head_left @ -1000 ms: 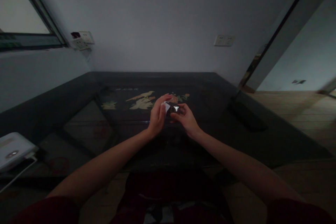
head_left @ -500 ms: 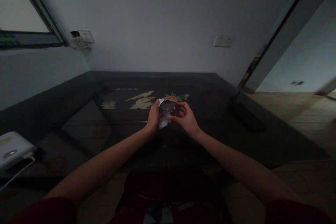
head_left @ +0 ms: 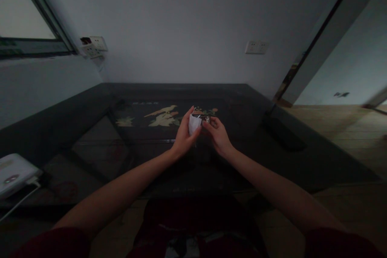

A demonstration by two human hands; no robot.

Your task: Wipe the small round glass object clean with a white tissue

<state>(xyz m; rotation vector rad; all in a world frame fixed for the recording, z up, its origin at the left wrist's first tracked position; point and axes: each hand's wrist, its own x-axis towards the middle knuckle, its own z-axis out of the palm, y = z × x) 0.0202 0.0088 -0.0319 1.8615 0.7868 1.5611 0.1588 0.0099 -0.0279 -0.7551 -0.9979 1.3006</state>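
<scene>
My left hand (head_left: 184, 135) is closed round a white tissue (head_left: 194, 124), its thumb pressing the near side. A small dark, glossy thing with a thin rim (head_left: 197, 116) stands edge-on along the top of the tissue. Its right end has a shiny metallic glint; too little shows to name its kind. My right hand (head_left: 219, 134) pinches that end between thumb and fingers. Both hands are close together above the dark glossy table (head_left: 169, 169), and the tissue partly covers the thing.
A bird-and-flower picture (head_left: 165, 117) decorates the tabletop beyond my hands. At the left edge is a white device (head_left: 18, 173) with a cable plugged in. A dark flat object (head_left: 284, 134) lies on the right side. Wall sockets (head_left: 256, 47) are on the wall behind.
The dark glossy thing has turned from its round face showing to edge-on. My left hand has shifted right and its thumb now folds the tissue against the near side.
</scene>
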